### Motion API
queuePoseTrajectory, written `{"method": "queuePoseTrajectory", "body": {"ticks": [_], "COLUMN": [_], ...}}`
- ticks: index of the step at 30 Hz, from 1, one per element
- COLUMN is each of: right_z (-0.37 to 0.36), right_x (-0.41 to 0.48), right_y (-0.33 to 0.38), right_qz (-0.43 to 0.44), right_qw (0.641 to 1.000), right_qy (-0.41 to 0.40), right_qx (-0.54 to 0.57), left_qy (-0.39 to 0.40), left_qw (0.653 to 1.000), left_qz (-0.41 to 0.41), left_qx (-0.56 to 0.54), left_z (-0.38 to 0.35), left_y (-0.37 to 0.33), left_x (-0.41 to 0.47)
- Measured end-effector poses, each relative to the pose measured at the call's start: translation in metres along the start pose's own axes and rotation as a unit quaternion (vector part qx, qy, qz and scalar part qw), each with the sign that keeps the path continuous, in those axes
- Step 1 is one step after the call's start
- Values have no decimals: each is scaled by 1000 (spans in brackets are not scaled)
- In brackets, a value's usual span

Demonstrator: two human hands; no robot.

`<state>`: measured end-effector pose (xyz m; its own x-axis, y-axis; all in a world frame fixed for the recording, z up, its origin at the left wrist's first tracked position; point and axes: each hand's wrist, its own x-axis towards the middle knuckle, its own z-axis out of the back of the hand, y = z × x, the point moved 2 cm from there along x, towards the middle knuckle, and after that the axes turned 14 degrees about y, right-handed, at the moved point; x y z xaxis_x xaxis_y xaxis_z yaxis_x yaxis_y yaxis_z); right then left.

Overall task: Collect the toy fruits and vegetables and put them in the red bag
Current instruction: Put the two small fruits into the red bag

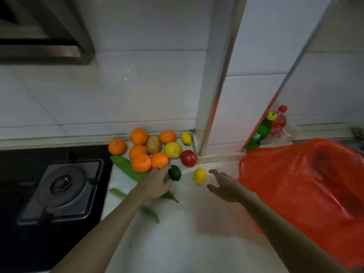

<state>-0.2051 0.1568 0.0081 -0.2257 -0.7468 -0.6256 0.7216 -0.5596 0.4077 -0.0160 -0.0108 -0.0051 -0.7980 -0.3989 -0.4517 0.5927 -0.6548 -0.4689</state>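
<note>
Toy produce is piled against the tiled wall: several oranges (pixel 141 162), a brown potato (pixel 153 144), a yellow apple (pixel 173 150), a red apple (pixel 188 158) and a small lemon (pixel 186 139). A long green cucumber (pixel 126 167) lies partly under my left arm. My left hand (pixel 155 184) touches a dark green lime (pixel 174 172) with its fingertips. A second lemon (pixel 199 176) sits just left of my right hand (pixel 223 186), whose fingers are spread and hold nothing. The red bag (pixel 307 190) lies open at the right.
A gas stove burner (pixel 63 188) on black glass is at the left. A green bottle (pixel 261 133) and a red-capped bottle (pixel 279 121) stand in the corner behind the bag. A wall pillar (pixel 212 95) juts out behind the fruit. A green pepper (pixel 149 212) lies under my left forearm.
</note>
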Motion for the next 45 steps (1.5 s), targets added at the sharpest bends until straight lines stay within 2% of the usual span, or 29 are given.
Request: {"method": "queuePoseTrajectory", "body": {"ticks": [4, 10, 15, 23, 29, 34, 40, 45], "right_z": [4, -1, -11, -16, -23, -45, -60, -68], "right_x": [39, 84, 100, 83, 29, -28, -121, -176], "right_y": [-9, -17, -15, -17, -14, -21, -45, -87], "right_qz": [1, -7, 6, 24, 19, 19, 2, -55], "right_qw": [1000, 1000, 998, 998, 994, 978, 923, 895], "right_qy": [7, 14, 17, -13, -87, -165, -309, -359], "right_qx": [17, 11, 58, 65, 69, 129, 229, 258], "left_qy": [6, 21, 10, -3, -34, -43, -27, -1], "left_qw": [998, 996, 996, 996, 996, 994, 986, 970], "left_qz": [14, 67, 68, 43, 1, -58, -152, -240], "left_qx": [-67, -56, -54, -73, -86, -83, -56, -49], "left_z": [-19, -39, -48, -52, -48, -50, -61, -77], "left_y": [-2, -10, -11, -22, -39, -66, -127, -194], "left_x": [35, 76, 93, 78, 44, 18, 5, 2]}}
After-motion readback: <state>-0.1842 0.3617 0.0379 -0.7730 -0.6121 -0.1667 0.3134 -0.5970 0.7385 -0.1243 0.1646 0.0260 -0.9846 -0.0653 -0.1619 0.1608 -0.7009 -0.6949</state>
